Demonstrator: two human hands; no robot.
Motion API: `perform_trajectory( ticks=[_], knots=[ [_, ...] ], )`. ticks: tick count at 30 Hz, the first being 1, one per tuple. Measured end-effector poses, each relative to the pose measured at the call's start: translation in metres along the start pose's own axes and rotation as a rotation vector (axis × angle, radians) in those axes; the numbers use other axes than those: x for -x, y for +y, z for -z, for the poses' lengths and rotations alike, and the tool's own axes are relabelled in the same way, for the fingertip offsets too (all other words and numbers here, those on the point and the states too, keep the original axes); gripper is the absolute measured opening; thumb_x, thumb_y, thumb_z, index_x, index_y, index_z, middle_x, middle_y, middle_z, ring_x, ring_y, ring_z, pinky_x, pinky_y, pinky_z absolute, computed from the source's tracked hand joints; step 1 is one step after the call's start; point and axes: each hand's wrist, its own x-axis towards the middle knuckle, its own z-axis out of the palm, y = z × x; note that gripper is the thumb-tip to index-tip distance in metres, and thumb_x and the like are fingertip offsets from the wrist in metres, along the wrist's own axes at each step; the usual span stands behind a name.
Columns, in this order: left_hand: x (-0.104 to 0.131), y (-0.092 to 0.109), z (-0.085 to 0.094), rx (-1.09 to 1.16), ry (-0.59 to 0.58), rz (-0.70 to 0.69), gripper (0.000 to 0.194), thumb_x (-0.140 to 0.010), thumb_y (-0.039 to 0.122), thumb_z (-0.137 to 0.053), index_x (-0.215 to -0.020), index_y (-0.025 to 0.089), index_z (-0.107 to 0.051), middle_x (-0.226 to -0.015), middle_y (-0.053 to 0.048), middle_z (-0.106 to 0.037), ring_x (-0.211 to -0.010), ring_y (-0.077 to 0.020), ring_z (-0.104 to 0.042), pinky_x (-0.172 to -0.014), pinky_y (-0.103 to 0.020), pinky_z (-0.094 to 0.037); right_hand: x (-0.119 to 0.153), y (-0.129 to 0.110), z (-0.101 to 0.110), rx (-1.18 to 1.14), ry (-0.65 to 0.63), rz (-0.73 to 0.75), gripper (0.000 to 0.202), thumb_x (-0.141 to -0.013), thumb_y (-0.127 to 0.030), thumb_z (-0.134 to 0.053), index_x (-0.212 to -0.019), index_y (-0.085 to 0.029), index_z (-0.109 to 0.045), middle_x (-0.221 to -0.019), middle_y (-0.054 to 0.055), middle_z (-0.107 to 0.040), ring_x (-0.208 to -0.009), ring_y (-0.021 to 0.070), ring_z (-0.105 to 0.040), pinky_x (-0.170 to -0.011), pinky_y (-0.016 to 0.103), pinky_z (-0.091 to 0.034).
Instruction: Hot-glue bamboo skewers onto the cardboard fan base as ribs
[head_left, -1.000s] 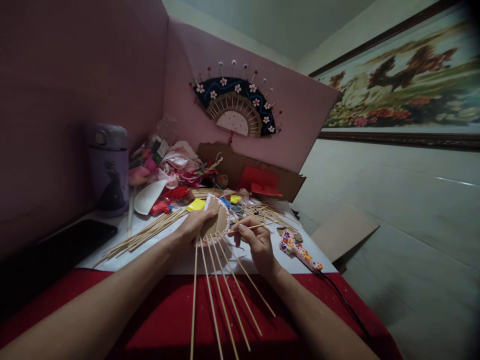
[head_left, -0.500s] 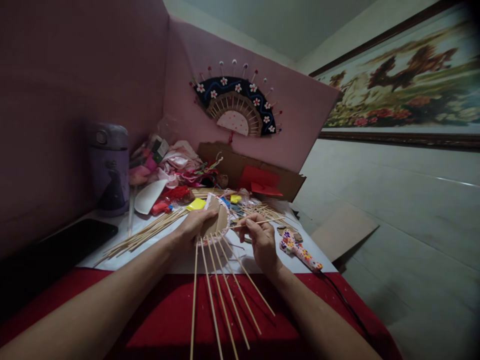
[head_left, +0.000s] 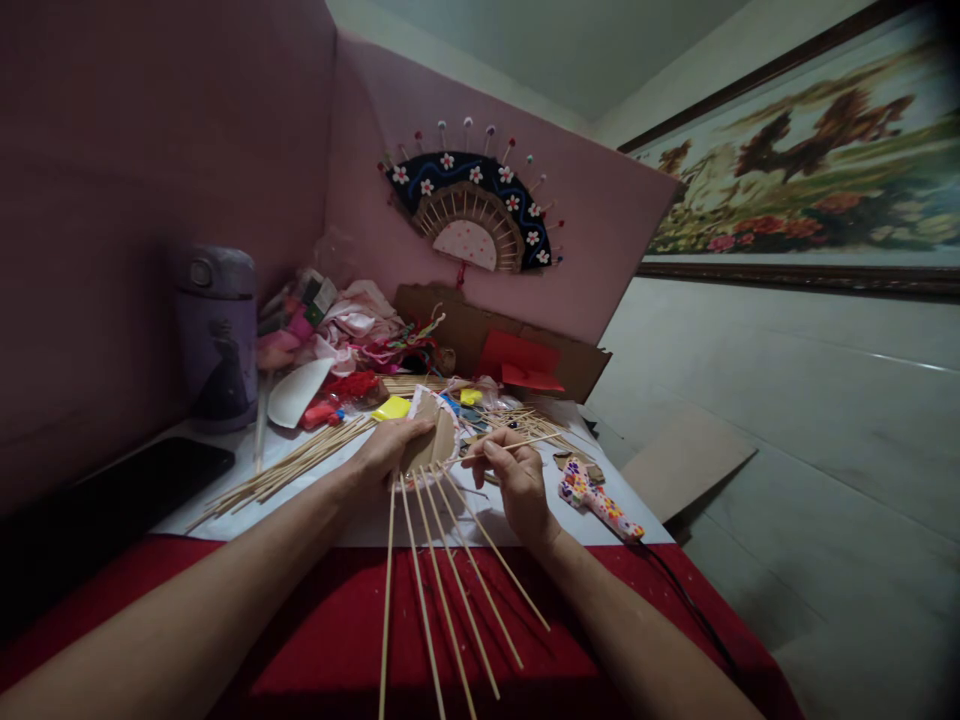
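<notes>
Pinching a loose stick (head_left: 538, 440) in right hand (head_left: 516, 482) fingers, just shifted back in toward the cardboard (head_left: 441, 437) after a short pull outward. Can't tell if touching; likely not attached yet. Gripping cardboard's left side in left hand (head_left: 384, 452), over desk (head_left: 341, 640): bare brown face, pale patterned edging, six sticks (head_left: 445, 600) fanned out below.

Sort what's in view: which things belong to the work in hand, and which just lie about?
In the work:
cardboard, in the left hand
stick, in the right hand
fanned sticks at the cardboard
loose sticks, likely

Apparently just about:
bottle
black slab
framed picture
</notes>
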Motion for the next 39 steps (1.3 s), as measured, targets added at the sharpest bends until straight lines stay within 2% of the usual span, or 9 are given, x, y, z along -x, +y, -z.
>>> perform_trajectory(
  ticks=[7,13,19,22,26,29,32,35,39],
  knots=[
    [-0.001,0.0,-0.001,-0.024,0.054,0.0,0.016,-0.074,0.022,-0.057,-0.071,0.009,-0.066,-0.054,-0.008,-0.066,-0.042,-0.0152,-0.057,-0.045,-0.024,-0.044,0.001,0.001,0.002,-0.079,0.005,0.009,0.014,-0.082,-0.025,-0.052,-0.073,-0.017,-0.058,-0.066,0.0,-0.064,-0.051,0.0108,-0.051,-0.052,0.025,-0.04],
    [-0.006,-0.001,0.002,-0.034,0.03,0.003,0.018,-0.074,0.025,-0.059,-0.075,0.009,-0.067,-0.058,-0.009,-0.067,-0.044,-0.0151,-0.058,-0.042,-0.023,-0.041,-0.001,0.002,0.003,-0.08,0.009,-0.012,0.013,-0.082,-0.025,-0.053,-0.072,-0.017,-0.057,-0.064,0.001,-0.063,-0.048,0.0105,-0.051,-0.05,0.024,-0.039],
    [-0.009,-0.002,0.004,0.032,0.137,-0.052,0.015,-0.07,0.024,-0.063,-0.073,0.009,-0.065,-0.057,-0.007,-0.066,-0.045,-0.0152,-0.058,-0.043,-0.023,-0.043,-0.004,-0.001,0.004,-0.04,0.154,0.031,0.017,-0.084,-0.032,-0.053,-0.075,-0.017,-0.055,-0.064,-0.001,-0.06,-0.05,0.0094,-0.049,-0.048,0.022,-0.039],
    [-0.008,0.001,0.006,0.107,0.118,-0.067,0.013,-0.073,0.021,-0.059,-0.076,0.009,-0.064,-0.057,-0.007,-0.065,-0.045,-0.016,-0.059,-0.043,-0.024,-0.045,-0.006,0.002,0.005,0.07,0.21,0.049,0.02,-0.085,-0.037,-0.053,-0.078,-0.019,-0.055,-0.064,-0.001,-0.059,-0.049,0.0093,-0.046,-0.045,0.021,-0.037],
    [-0.008,0.007,0.009,0.182,0.127,-0.063,0.016,-0.079,0.019,-0.054,-0.077,0.008,-0.065,-0.052,-0.006,-0.063,-0.04,-0.0144,-0.056,-0.038,-0.023,-0.043,-0.013,0.009,0.018,0.34,0.188,0.064,0.02,-0.084,-0.039,-0.053,-0.082,-0.02,-0.058,-0.067,0.0,-0.059,-0.052,0.0114,-0.049,-0.046,0.022,-0.039],
    [-0.008,0.011,0.009,0.25,0.135,-0.069,0.018,-0.079,0.017,-0.053,-0.082,0.006,-0.066,-0.051,-0.005,-0.063,-0.04,-0.0135,-0.056,-0.035,-0.021,-0.041,-0.022,0.013,0.035,0.643,0.171,0.085,0.019,-0.086,-0.034,-0.048,-0.084,-0.02,-0.061,-0.07,0.001,-0.062,-0.064,0.0157,-0.056,-0.058,0.027,-0.043],
    [-0.006,0.013,0.007,0.292,0.109,-0.051,0.021,-0.08,0.016,-0.051,-0.088,0.004,-0.066,-0.052,-0.006,-0.063,-0.04,-0.0139,-0.057,-0.035,-0.021,-0.043,-0.028,0.015,0.05,0.985,0.172,0.114,0.019,-0.086,-0.025,-0.045,-0.084,-0.018,-0.062,-0.083,0.005,-0.065,-0.079,0.0195,-0.059,-0.072,0.03,-0.042],
    [-0.002,0.015,0.006,0.327,0.085,-0.029,0.023,-0.082,0.015,-0.049,-0.092,0.003,-0.065,-0.052,-0.006,-0.064,-0.04,-0.0145,-0.057,-0.036,-0.022,-0.045,-0.028,0.017,0.059,1.339,0.137,0.031,0.024,-0.087,-0.017,-0.039,-0.092,-0.018,-0.062,-0.092,0.009,-0.064,-0.088,0.0214,-0.057,-0.077,0.031,-0.04],
    [0.001,0.015,0.004,0.325,0.062,-0.017,0.023,-0.082,0.016,-0.048,-0.09,0.003,-0.065,-0.052,-0.006,-0.064,-0.038,-0.0134,-0.056,-0.034,-0.021,-0.044,-0.026,0.015,0.063,1.684,0.063,-0.166,0.026,-0.084,-0.009,-0.039,-0.095,-0.016,-0.062,-0.095,0.013,-0.062,-0.09,0.0242,-0.057,-0.073,0.032,-0.039]
  ],
)
